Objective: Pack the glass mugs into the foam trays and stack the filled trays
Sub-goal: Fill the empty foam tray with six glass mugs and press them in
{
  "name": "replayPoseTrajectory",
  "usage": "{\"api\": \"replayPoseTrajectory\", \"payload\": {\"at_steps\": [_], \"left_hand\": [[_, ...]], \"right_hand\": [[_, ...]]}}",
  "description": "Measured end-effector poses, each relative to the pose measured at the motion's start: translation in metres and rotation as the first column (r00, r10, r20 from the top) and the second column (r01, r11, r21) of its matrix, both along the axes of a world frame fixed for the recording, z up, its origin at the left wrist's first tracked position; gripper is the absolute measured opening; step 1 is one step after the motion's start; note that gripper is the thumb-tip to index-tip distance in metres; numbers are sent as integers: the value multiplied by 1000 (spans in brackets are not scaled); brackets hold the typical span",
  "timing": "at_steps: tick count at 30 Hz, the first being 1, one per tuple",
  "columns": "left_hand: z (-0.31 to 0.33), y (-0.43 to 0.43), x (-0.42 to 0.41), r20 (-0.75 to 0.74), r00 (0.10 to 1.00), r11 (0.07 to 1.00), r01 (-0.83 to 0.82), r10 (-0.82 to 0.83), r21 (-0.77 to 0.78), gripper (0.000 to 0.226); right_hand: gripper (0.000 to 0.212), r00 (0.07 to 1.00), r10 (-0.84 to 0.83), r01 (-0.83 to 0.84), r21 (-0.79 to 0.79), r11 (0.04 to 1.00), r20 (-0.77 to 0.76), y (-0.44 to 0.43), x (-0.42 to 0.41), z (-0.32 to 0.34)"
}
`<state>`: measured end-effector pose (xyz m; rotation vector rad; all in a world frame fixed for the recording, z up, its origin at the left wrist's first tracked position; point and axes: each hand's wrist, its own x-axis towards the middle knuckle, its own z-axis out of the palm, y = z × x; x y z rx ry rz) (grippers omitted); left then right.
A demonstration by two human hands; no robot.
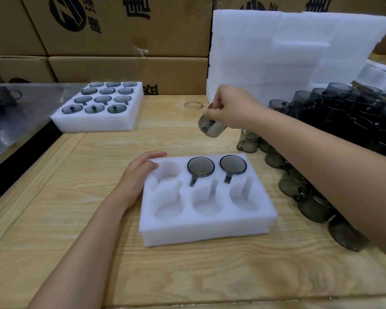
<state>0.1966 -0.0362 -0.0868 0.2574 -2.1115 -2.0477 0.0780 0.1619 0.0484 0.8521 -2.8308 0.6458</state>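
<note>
A wooden table (76, 219) holds a white six-pocket foam tray (207, 230), two smoked-glass mugs (201, 167) in its far row, loose mugs (348, 117) heaped to the right. The left hand (138, 175) rests flat, fingers relaxed, on the tray's far-left corner. The right hand (234, 108) pinches one mug (211, 128) by its rim, base down, in the air beyond the tray; the empty far-left pocket (168, 170) lies nearer and leftward of it.

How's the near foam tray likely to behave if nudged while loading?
Probably light and apt to slide: the foam tray holds only two mugs, and the left hand rests on its corner, seemingly steadying it. Likely soft yet stiff enough: thick block, crisp edges.
</note>
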Motion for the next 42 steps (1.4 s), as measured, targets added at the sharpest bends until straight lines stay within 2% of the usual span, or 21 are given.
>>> {"api": "replayPoseTrajectory", "payload": {"at_steps": [3, 5, 8, 11, 14, 18, 22, 25, 29, 32, 35, 37, 40, 42], "left_hand": [[-1, 0, -1, -23, 1000, 1000, 2, -2, -11, 32], [-1, 0, -1, -60, 998, 998, -22, 19, -51, 19], [0, 2, 1, -101, 994, 982, -62, 44, -181, 33], [-1, 2, 2, -105, 993, 970, -80, 58, -229, 39], [-1, 1, 0, -111, 992, 963, -82, 55, -256, 35], [-2, 1, -2, -101, 993, 977, -75, 56, -200, 29], [-1, 2, -1, -107, 993, 968, -77, 53, -237, 32], [1, 1, 1, -120, 992, 953, -61, 26, -297, 45], [1, 1, 1, -111, 993, 962, -67, 39, -266, 47], [0, 1, 1, -107, 994, 977, -55, 33, -208, 56], [-1, 1, 2, -118, 993, 983, -37, 16, -178, 46], [0, 2, 0, -116, 993, 993, -18, 5, -115, 40], [-1, 2, -4, -108, 993, 998, 56, -56, 0, 35], [-3, 0, -5, -115, 991, 995, 71, -62, 73, 32]], "right_hand": [[38, 990, 115, -105, -113, 988, 80, -25, 33, 2], [42, 980, 187, -184, -54, 981, 65, -44, 50, -1], [45, 958, 273, -277, 37, 960, 82, -65, 65, -12], [42, 950, 279, -284, 13, 959, 140, -71, 65, -21], [39, 951, 269, -271, -4, 963, 150, -67, 60, -26], [35, 945, 272, -270, -37, 962, 183, -62, 59, -34], [30, 952, 276, -285, 48, 957, 134, -66, 62, -36], [28, 960, 271, -279, 132, 951, 74, -73, 65, -37], [29, 940, 330, -301, 250, 920, -84, -81, 72, -49], [35, 929, 341, -302, 240, 923, -142, -80, 74, -64], [42, 925, 333, -294, 210, 932, -183, -76, 74, -80], [46, 931, 339, -305, 227, 925, -132, -70, 72, -87], [62, 925, 354, -379, 256, 889, 141, -61, 67, -89], [66, 909, 343, -399, 266, 877, 236, -60, 64, -88]]}}
